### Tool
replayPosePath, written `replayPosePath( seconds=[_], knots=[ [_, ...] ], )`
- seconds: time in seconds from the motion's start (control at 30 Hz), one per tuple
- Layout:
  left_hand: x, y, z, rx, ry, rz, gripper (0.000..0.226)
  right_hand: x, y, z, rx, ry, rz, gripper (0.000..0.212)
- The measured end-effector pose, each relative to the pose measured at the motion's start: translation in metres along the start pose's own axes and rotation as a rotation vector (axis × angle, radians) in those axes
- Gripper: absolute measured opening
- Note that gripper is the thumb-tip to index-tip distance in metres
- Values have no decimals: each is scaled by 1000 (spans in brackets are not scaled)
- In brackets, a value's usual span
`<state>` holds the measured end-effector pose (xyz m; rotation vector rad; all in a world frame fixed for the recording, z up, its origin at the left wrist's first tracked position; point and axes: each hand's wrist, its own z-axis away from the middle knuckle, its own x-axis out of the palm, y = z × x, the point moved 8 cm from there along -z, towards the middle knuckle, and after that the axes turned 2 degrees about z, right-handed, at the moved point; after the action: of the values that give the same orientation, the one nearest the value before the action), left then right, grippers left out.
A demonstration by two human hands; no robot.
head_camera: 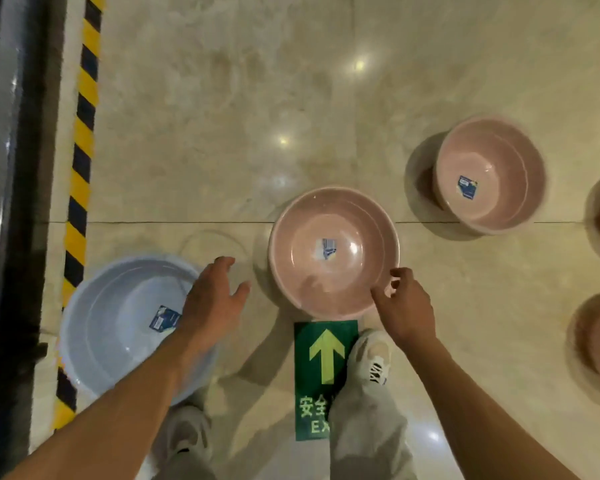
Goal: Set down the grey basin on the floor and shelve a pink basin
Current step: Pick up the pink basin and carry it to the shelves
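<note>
Right hand (404, 306) has its grip pinched on the near rim of the pink basin (333, 251), which sits upright on the floor (222, 116) ahead of the shoes. Left hand (212, 296) is open, fingers spread, holding nothing, between that basin and the grey basin (118, 327), which rests on the floor beside the striped tape (84, 140). Another pink basin (492, 174) stands apart at right, and a green arrow sticker (323, 362) lies underfoot.
</note>
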<state>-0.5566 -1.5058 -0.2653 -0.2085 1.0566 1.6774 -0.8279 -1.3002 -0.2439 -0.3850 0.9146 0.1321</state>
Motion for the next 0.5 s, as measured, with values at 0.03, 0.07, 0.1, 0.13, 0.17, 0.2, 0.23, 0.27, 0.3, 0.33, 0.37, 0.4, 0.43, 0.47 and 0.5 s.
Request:
replayPosePath(
  seconds=[0.03, 0.07, 0.1, 0.13, 0.17, 0.2, 0.23, 0.27, 0.3, 0.33, 0.37, 0.4, 0.43, 0.47, 0.5],
  knots=[
    [13, 11, -10, -12, 3, -3, 54, -7, 13, -14, 19, -9, 5, 55],
    [26, 18, -19, -34, 3, -4, 55, -12, 26, -25, 29, -22, 12, 56],
    [38, 23, -26, -71, 11, 3, 54, -15, 38, -36, 24, -43, 30, 57],
    [49, 25, -31, -111, 37, 34, 53, -18, 50, -48, 18, -62, 46, 58],
    [59, 27, -37, -143, 63, 84, 53, -22, 62, -60, 13, -67, 59, 59],
    [71, 28, -42, -175, 69, 121, 54, -28, 71, -72, 13, -66, 67, 59],
    [82, 28, -47, -200, 61, 128, 56, -32, 80, -84, 9, -65, 77, 60],
    [91, 27, -53, -223, 48, 113, 59, -34, 85, -96, -2, -70, 92, 60],
    [100, 24, -60, -261, 34, 113, 64, -35, 90, -107, -10, -83, 113, 60],
    [107, 19, -66, -311, 24, 138, 70, -34, 95, -118, -12, -96, 134, 61],
    [114, 13, -71, -359, 20, 166, 74, -31, 98, -127, -9, -103, 146, 61],
    [120, 6, -75, -393, 22, 179, 77, -27, 101, -136, -6, -106, 150, 62],
    [125, 0, -79, -416, 26, 183, 79, -20, 103, -145, -3, -111, 150, 62],
    [130, -7, -84, -428, 28, 174, 80, -11, 106, -152, 4, -118, 150, 63],
    [136, -13, -89, -434, 28, 161, 80, -1, 108, -159, 17, -127, 157, 64]
  ],
)
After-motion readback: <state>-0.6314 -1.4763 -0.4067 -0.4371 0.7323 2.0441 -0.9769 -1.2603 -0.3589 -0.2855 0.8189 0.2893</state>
